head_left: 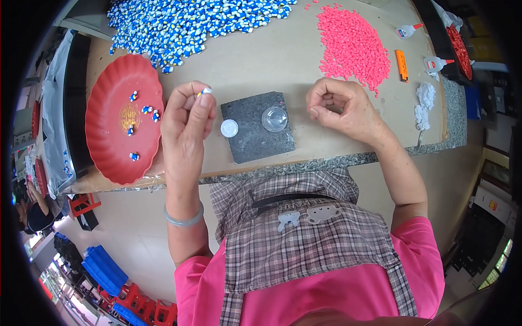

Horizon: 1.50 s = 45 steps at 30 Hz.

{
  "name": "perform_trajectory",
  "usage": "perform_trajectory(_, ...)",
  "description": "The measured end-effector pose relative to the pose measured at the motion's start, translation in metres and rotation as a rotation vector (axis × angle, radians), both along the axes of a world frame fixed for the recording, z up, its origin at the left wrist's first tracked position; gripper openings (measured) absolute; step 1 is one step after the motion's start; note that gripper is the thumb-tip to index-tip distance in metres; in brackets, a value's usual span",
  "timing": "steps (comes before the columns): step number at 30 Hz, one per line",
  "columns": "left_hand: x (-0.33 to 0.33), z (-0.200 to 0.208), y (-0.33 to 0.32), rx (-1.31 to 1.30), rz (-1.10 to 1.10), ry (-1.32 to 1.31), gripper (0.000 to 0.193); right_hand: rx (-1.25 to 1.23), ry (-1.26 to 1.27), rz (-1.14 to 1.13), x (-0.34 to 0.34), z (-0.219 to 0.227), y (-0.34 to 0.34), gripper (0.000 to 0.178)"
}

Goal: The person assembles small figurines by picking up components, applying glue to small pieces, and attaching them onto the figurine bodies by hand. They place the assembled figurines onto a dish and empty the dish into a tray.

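Observation:
My left hand [189, 117] pinches a small white, blue and yellow figurine [204, 92] between thumb and forefinger, above the left side of a dark stone block [250, 142]. On that block stand a small clear cup [274, 119] and, to its left, a round whitish disc [229, 128]. Right of the block, my right hand [345, 108] hovers with thumb and forefinger pressed together; whatever they hold is too small to make out. A red scalloped tray [98, 125] lies beside my left hand with several blue and white figurines [147, 110] in it.
A large heap of blue and white figurines [179, 27] covers the far left. Small pink pieces [353, 46] are piled at the far right, near an orange box cutter [402, 66], two glue bottles [434, 64] and crumpled white tissue [426, 95]. The granite table edge [337, 161] runs before me.

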<state>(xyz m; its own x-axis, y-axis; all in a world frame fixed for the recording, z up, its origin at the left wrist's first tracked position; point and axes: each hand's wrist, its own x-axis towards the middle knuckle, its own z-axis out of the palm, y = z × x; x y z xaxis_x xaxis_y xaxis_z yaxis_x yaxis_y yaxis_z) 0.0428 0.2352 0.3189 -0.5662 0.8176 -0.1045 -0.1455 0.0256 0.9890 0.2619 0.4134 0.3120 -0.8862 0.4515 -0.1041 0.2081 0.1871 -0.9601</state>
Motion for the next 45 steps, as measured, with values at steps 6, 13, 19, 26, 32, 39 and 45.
perform_trajectory(6, 0.02, 0.007, -0.021, -0.025, 0.012, -0.072, 0.016, -0.339, 0.102, 0.058, -0.017, 0.016, -0.009, 0.009)
perform_trajectory(13, 0.02, 0.001, -0.037, -0.033, -0.043, -0.202, 0.022, -0.362, -0.006, 0.119, -0.02, 0.024, -0.007, 0.01)
perform_trajectory(19, 0.02, -0.001, -0.039, 0.053, -0.021, -0.228, 0.025, -0.271, 0.042, 0.122, -0.025, 0.03, -0.009, 0.012)
perform_trajectory(26, 0.023, -0.003, -0.045, 0.007, -0.09, -0.266, 0.022, -0.253, -0.041, 0.091, -0.026, 0.031, -0.01, 0.018)
perform_trajectory(32, 0.028, -0.002, -0.043, -0.027, -0.095, -0.187, 0.021, -0.252, -0.145, 0.09, -0.032, 0.033, -0.008, 0.021)
perform_trajectory(39, 0.034, 0.002, -0.039, -0.015, -0.081, -0.152, 0.02, -0.194, -0.224, 0.096, -0.041, 0.039, -0.009, 0.025)
perform_trajectory(45, 0.037, 0.0, -0.035, -0.02, -0.086, -0.028, 0.019, -0.071, -0.303, 0.101, -0.044, 0.043, -0.01, 0.027)
